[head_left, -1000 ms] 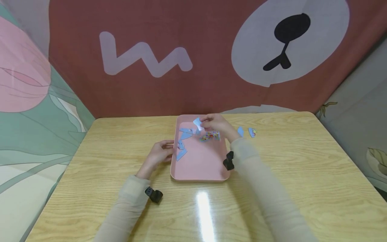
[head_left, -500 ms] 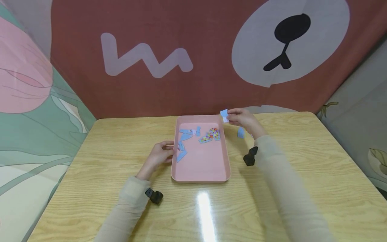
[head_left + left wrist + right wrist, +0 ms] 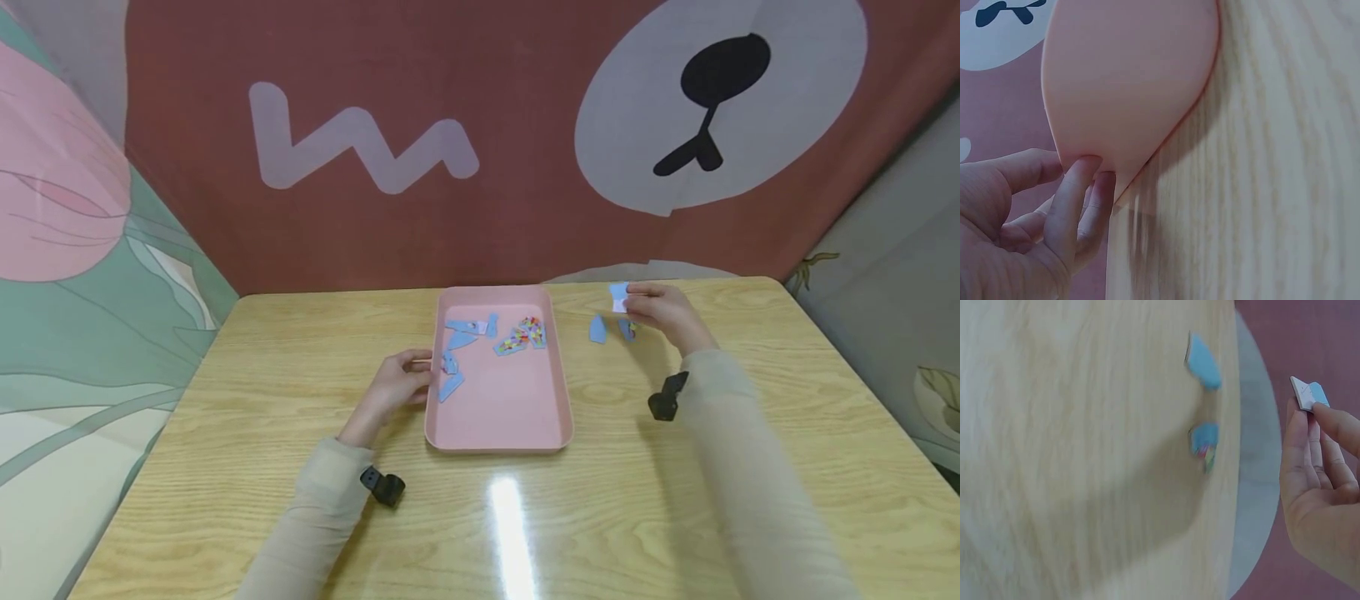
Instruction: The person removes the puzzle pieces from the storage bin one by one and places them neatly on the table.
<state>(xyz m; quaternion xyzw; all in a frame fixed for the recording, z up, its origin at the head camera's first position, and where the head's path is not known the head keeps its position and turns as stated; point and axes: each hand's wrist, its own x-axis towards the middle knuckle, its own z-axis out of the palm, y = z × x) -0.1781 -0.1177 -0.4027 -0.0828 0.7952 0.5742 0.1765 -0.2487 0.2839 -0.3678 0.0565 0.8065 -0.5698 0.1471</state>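
Note:
My right hand point(image 3: 667, 315) pinches a pale blue and white puzzle piece point(image 3: 618, 297) between thumb and fingers, raised over the table's far edge. In the right wrist view this piece point(image 3: 1309, 394) shows its edge and part of its printed face. Close by on the wood lie a plain blue puzzle piece point(image 3: 597, 328) and a blue one with a coloured print point(image 3: 627, 330). My left hand point(image 3: 390, 385) touches the left side of a pink tray point(image 3: 502, 417); in the left wrist view its fingers point(image 3: 1075, 194) press on the outer wall.
Inside the tray, several blue puzzle pieces point(image 3: 461, 339) lie along the left and top. Multicoloured pieces point(image 3: 512, 342) sit at its upper right. The wooden table point(image 3: 315, 333) ends at a reddish-brown printed cloth point(image 3: 360, 233).
My right hand has carried the puzzle piece from over the tray rightward, past its rim, to above the two pieces on the table. The left hand stays at the tray's side.

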